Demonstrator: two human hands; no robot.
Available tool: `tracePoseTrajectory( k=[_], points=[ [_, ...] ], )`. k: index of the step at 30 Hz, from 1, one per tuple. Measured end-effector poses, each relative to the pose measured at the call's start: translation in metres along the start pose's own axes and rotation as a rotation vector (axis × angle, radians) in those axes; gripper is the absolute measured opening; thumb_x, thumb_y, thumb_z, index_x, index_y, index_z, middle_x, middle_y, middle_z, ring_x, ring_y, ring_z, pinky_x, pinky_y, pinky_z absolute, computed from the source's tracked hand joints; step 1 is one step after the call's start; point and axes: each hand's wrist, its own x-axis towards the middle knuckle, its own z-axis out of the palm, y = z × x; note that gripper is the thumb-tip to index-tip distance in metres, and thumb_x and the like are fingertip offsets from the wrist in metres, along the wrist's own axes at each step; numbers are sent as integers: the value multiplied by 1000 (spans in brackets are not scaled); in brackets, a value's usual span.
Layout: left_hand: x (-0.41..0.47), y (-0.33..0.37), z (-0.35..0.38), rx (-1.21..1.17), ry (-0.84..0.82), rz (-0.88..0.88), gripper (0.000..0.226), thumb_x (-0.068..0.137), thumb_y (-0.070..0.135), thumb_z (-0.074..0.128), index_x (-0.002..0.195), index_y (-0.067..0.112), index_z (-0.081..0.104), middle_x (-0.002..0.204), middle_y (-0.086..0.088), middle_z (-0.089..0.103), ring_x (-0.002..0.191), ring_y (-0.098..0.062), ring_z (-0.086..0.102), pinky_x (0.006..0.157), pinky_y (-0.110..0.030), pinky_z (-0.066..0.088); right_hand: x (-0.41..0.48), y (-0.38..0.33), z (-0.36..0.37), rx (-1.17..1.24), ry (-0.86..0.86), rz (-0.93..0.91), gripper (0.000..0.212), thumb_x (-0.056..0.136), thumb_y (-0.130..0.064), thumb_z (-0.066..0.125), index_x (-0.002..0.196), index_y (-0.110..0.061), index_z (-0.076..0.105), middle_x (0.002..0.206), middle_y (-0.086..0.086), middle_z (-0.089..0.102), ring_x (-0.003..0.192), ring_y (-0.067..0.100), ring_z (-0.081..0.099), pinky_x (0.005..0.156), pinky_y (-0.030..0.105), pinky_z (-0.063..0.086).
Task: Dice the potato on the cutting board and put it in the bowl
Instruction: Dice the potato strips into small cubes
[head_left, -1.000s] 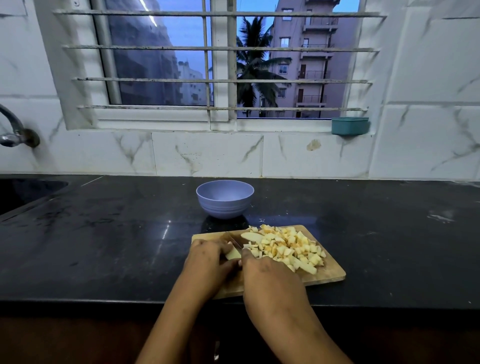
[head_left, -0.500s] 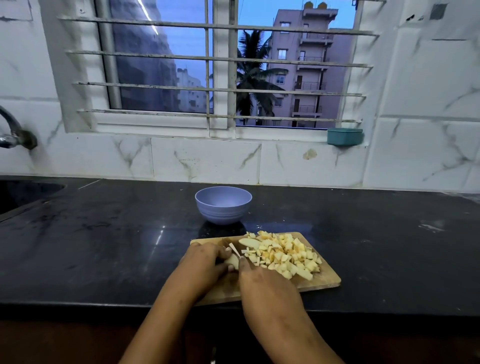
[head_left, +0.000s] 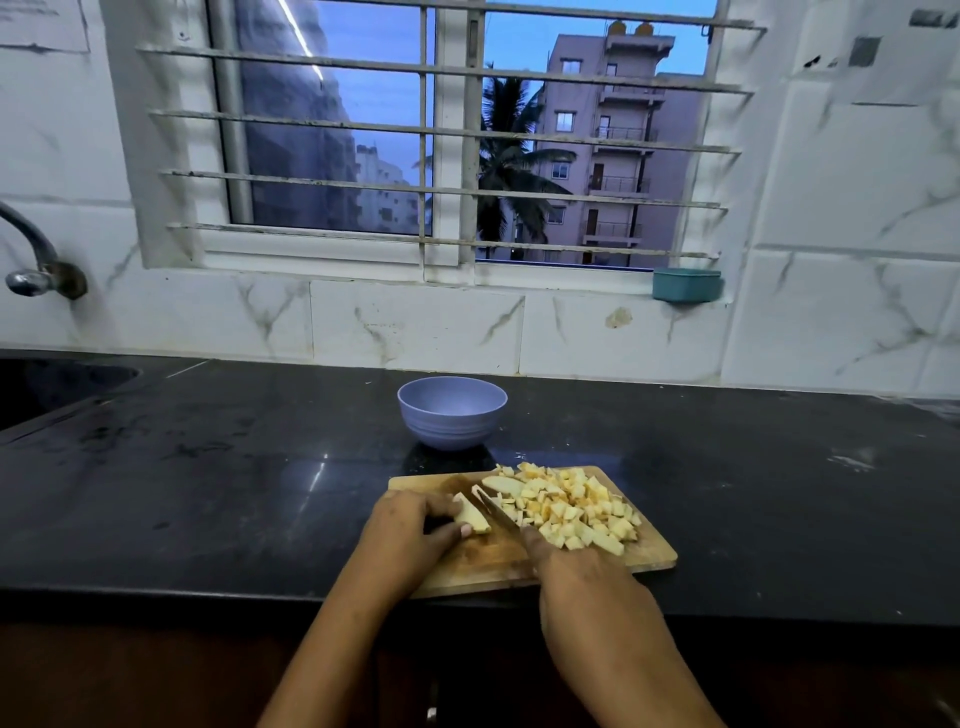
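Left hand pinches 1 potato wedge; right hand grips the knife, blade parallel, just right of it.

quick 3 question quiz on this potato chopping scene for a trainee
1. True or false: the bowl holds potato.
2. The diced pile lies: A) at the board's left end, B) on its right half, C) off it, on the counter.
3. What does each hand hold?

Key
1. False: the bowl looks empty.
2. B.
3. The left hand holds an uncut piece. The right hand grips the knife.
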Motion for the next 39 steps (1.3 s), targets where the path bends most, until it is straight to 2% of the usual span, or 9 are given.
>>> tracePoseTrajectory(
  k=[4, 7, 11, 17, 25, 28, 32, 35, 39],
  points=[
    [-3, -1, 1, -17, 47, -2, 26, 84, 29, 70, 110, 25, 71, 117, 12, 66, 109, 0, 57, 90, -13, 40, -2, -13, 2, 84, 46, -31, 59, 99, -10, 36, 151, -32, 17, 116, 4, 59, 105, 22, 58, 69, 31, 38],
    [-4, 0, 2, -23, 88, 1, 21, 84, 27, 70, 105, 25, 73, 111, 14, 68, 98, 4, 56, 85, -11, 39, -1, -19, 0, 60, 46, -31, 53, 98, -6, 35, 147, -26, 26, 118, 4, 60, 108, 23, 58, 74, 32, 42],
    [-4, 0, 3, 16, 80, 1, 19, 85, 29, 68, 103, 26, 74, 109, 12, 69, 101, -3, 60, 87, -17, 43, 2, -26, -2, -15, 12, -45, 56, 98, -4, 38, 148, -21, 22, 130, 6, 54, 114, 24, 56, 83, 34, 46],
    [-4, 0, 6, 54, 92, 10, 18, 88, 29, 64, 103, 28, 74, 107, 12, 70, 106, -8, 60, 92, -28, 47, 26, -32, 6, -57, -12, -80, 53, 96, -2, 41, 146, -16, 28, 122, 10, 58, 108, 25, 60, 75, 33, 42],
    [-6, 2, 7, 52, 90, -35, 22, 86, 37, 64, 107, 32, 71, 114, 12, 67, 114, -10, 54, 94, -29, 45, 10, -24, 8, -79, -53, -100, 66, 96, -2, 42, 153, -16, 11, 145, 6, 40, 120, 24, 51, 94, 36, 44],
    [-7, 1, 7, 38, 126, -54, 25, 84, 38, 67, 107, 28, 71, 114, 9, 67, 112, -8, 54, 94, -25, 45, -3, -9, 6, -14, -79, -77, 68, 97, -7, 38, 152, -31, 5, 126, 6, 55, 110, 23, 56, 83, 36, 45],
    [-8, 3, 6, 12, 169, -65, 25, 82, 37, 70, 103, 25, 73, 108, 8, 68, 99, -5, 57, 86, -19, 44, -3, 7, 2, 127, 38, -35, 52, 102, -22, 35, 147, -43, 24, 112, -1, 58, 97, 16, 56, 80, 31, 47],
    [-8, 2, 5, -4, 169, -79, 25, 81, 37, 72, 102, 24, 73, 109, 8, 67, 100, -6, 57, 87, -19, 44, 2, 11, 3, 208, 128, -41, 46, 103, -28, 34, 146, -43, 29, 95, -6, 59, 73, 7, 49, 63, 25, 43],
    [-9, 0, 6, -21, 160, -101, 26, 79, 38, 73, 102, 26, 73, 110, 8, 67, 101, -5, 57, 89, -20, 45, 5, 6, 4, 258, 165, -58, 46, 102, -28, 35, 146, -41, 30, 100, -4, 63, 80, 11, 57, 68, 28, 46]
  ],
)
